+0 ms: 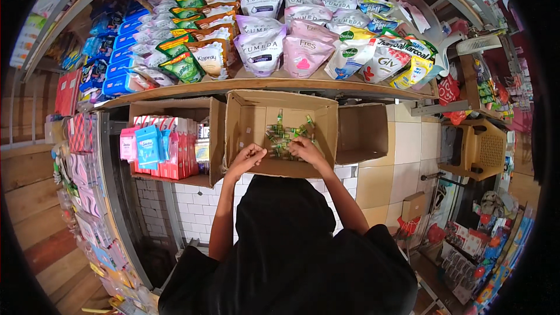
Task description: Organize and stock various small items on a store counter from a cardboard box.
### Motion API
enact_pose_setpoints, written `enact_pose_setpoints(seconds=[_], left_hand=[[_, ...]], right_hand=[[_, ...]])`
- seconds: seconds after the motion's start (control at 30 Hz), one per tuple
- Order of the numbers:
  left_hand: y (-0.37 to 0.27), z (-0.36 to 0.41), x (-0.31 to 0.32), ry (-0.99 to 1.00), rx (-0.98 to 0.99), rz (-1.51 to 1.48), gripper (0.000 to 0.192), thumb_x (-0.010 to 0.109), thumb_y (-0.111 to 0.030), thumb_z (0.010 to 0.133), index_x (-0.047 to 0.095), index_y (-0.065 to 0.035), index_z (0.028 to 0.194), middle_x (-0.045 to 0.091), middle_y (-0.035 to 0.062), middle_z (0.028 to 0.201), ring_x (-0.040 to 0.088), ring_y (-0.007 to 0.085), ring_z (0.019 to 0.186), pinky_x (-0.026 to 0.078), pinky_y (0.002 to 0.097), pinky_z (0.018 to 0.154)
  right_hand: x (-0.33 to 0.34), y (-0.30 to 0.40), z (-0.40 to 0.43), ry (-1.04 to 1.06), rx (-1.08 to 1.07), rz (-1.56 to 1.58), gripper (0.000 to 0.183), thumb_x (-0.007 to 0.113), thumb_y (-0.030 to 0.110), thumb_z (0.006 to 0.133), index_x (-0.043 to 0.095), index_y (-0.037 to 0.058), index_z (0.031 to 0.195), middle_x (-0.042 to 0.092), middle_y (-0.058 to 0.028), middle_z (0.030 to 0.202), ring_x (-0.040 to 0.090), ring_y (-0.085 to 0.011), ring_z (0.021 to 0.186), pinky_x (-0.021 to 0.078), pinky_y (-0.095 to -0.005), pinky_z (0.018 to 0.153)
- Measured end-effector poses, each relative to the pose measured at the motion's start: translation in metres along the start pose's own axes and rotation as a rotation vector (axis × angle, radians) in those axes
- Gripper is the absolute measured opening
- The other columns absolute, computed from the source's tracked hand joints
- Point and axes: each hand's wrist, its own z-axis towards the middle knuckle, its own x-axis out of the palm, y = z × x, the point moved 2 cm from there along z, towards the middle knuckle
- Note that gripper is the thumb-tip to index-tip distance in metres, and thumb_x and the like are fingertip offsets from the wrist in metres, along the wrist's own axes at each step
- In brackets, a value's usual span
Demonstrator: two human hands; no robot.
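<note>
An open cardboard box [246,118] lies before me. Several small green bottles with pale caps [280,117] are scattered on its floor, mostly in the middle and right part. My left hand [248,159] is over the near left part of the box, fingers curled with the tips close together; whether anything small is between them is too fine to tell. Over the near right part, my right hand [308,152] bends its fingers down among the bottles. Its fingertips are at the bottles, but their grip is hard to make out.
On the left stands a carton [214,140] of red-and-white boxes [186,153] and blue packets [149,142]. Another cardboard box [362,131] is on the right. Beyond, a wooden shelf [267,84] holds upright refill pouches [260,48]. A tan plastic chair [474,148] stands farther right.
</note>
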Motion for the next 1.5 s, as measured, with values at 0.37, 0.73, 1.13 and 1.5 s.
enact_pose_setpoints(seconds=[0.37, 0.73, 1.13, 1.5], left_hand=[[0.037, 0.037, -0.033, -0.008, -0.292, -0.184, 0.028, 0.065, -0.042, 0.094, 0.058, -0.0148, 0.097, 0.055, -0.0054, 0.077, 0.054, 0.0053, 0.07, 0.039, 0.0213, 0.059], [0.035, 0.042, -0.033, 0.002, -0.4, -0.076, 0.028, 0.064, -0.043, 0.094, 0.056, -0.0164, 0.095, 0.057, -0.0052, 0.078, 0.055, 0.0055, 0.073, 0.04, 0.0228, 0.06], [0.035, 0.044, -0.033, -0.008, -0.401, 0.006, 0.039, 0.064, -0.051, 0.092, 0.056, -0.0146, 0.105, 0.061, -0.0014, 0.085, 0.059, 0.0092, 0.081, 0.042, 0.0246, 0.063], [0.035, 0.046, -0.033, -0.006, -0.384, 0.023, 0.05, 0.063, -0.053, 0.092, 0.055, -0.0115, 0.118, 0.063, 0.0029, 0.091, 0.062, 0.0124, 0.085, 0.044, 0.0259, 0.065]], right_hand=[[-0.032, -0.171, 0.106, 0.036, 0.308, -0.875, 0.042, 0.061, 0.019, 0.085, 0.064, 0.002, 0.124, 0.067, -0.0227, 0.117, 0.066, -0.0337, 0.105, 0.0515, -0.0449, 0.092], [-0.026, -0.161, 0.075, 0.157, 0.554, -1.006, 0.036, 0.059, 0.016, 0.088, 0.067, 0.0089, 0.122, 0.059, -0.0179, 0.133, 0.057, -0.0394, 0.122, 0.0479, -0.0512, 0.099], [-0.027, -0.162, 0.08, 0.162, 0.593, -0.983, 0.04, 0.06, 0.023, 0.087, 0.067, 0.0114, 0.125, 0.056, -0.0158, 0.139, 0.055, -0.0389, 0.125, 0.0466, -0.0513, 0.102], [-0.029, -0.163, 0.081, 0.174, 0.56, -0.996, 0.04, 0.067, 0.024, 0.083, 0.069, 0.0152, 0.122, 0.058, -0.011, 0.138, 0.057, -0.0337, 0.125, 0.0484, -0.0463, 0.1]])
